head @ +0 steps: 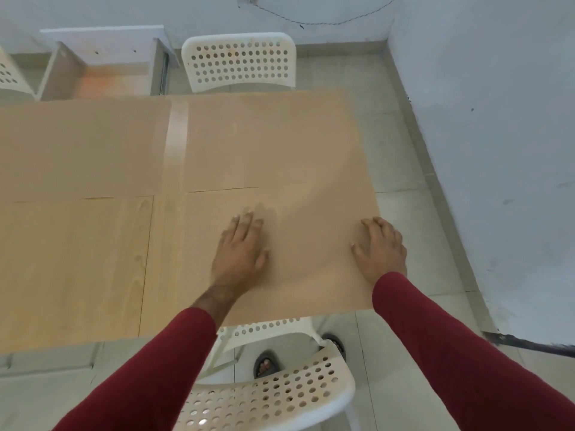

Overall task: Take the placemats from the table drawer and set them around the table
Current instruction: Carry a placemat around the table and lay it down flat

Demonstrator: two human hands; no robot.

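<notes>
While both hands lie flat with straight fingers, left hand (241, 255) and right hand (381, 248) press a smooth tan rectangular placemat (311, 194) onto the pale wood-grain table (93, 275).

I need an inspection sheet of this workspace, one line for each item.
Surface: light wooden table, mostly covered.
Job's things: tan rectangular placemats; near right placemat under both hands, far right placemat, far left placemat.
Clutter: nothing seen.
Hands: left hand and right hand lie flat, fingers straight.
Cables: thin dark cable on wall.
Surroundings: white perforated plastic chairs, far and near; open drawer.
</notes>
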